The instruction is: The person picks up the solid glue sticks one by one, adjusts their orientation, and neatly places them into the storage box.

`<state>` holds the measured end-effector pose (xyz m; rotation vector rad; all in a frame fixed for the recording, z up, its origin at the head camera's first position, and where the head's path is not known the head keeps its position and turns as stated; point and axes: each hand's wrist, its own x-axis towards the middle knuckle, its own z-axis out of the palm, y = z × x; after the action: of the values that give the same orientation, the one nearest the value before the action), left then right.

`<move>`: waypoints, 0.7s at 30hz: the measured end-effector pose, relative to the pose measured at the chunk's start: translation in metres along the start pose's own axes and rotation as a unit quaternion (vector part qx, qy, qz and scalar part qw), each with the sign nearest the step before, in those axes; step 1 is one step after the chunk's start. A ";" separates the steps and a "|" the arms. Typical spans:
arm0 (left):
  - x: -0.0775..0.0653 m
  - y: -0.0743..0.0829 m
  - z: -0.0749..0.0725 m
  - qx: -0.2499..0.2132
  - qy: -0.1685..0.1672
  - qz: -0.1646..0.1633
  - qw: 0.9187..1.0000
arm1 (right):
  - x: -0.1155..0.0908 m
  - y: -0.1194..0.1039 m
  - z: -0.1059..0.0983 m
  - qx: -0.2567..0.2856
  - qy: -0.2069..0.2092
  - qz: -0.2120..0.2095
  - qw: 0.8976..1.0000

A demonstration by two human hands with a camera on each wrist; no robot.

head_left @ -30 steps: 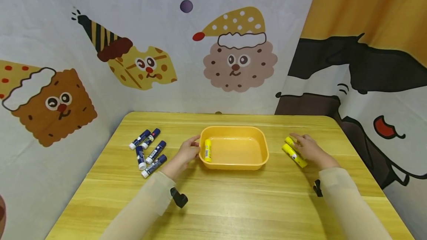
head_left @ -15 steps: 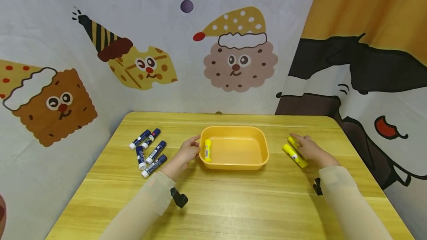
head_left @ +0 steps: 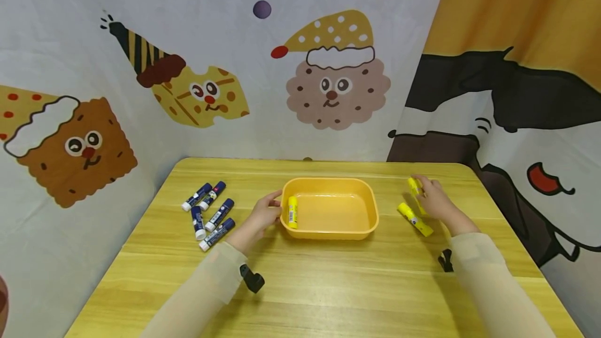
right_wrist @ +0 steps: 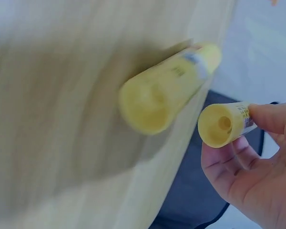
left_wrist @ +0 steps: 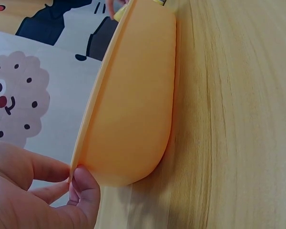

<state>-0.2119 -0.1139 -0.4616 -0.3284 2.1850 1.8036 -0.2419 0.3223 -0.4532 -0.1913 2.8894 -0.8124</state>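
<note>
My left hand [head_left: 263,214] pinches the left rim of a yellow-orange plastic basin [head_left: 335,234]; in the left wrist view, thumb and fingers meet on that rim [left_wrist: 75,162]. A yellow glue stick [head_left: 292,213] lies inside, along the basin's left wall. Right of the basin, my right hand [head_left: 436,202] holds another yellow glue stick [head_left: 414,185] between thumb and fingers. The right wrist view shows the end of this held stick [right_wrist: 218,126] facing the camera, raised off the table. A third yellow glue stick [head_left: 415,219] lies on the table just nearer to me.
Several dark blue glue sticks with white ends, one a middle stick [head_left: 219,214], lie in a loose group left of my left hand. The wooden table [head_left: 328,286] meets a cartoon-printed cloth [head_left: 263,140] at its back edge.
My right hand has lifted its yellow glue stick and moved slightly up and away from the one beside it. The left hand and the basin stay put.
</note>
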 end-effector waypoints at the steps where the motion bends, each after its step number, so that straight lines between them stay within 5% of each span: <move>1: 0.000 0.000 0.000 0.000 0.000 0.000 1.000 | 0.000 -0.004 -0.001 0.007 -0.001 0.005 1.000; 13: 0.004 -0.001 -0.001 -0.010 0.003 -0.008 1.000 | -0.001 -0.045 -0.001 0.092 0.002 -0.015 0.996; 21: 0.006 0.000 -0.001 -0.014 0.002 -0.006 1.000 | -0.004 -0.071 0.004 0.178 -0.029 -0.003 0.984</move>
<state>-0.2172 -0.1147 -0.4640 -0.3505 2.1578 1.8301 -0.2315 0.2608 -0.4187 -0.1817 2.6324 -1.2797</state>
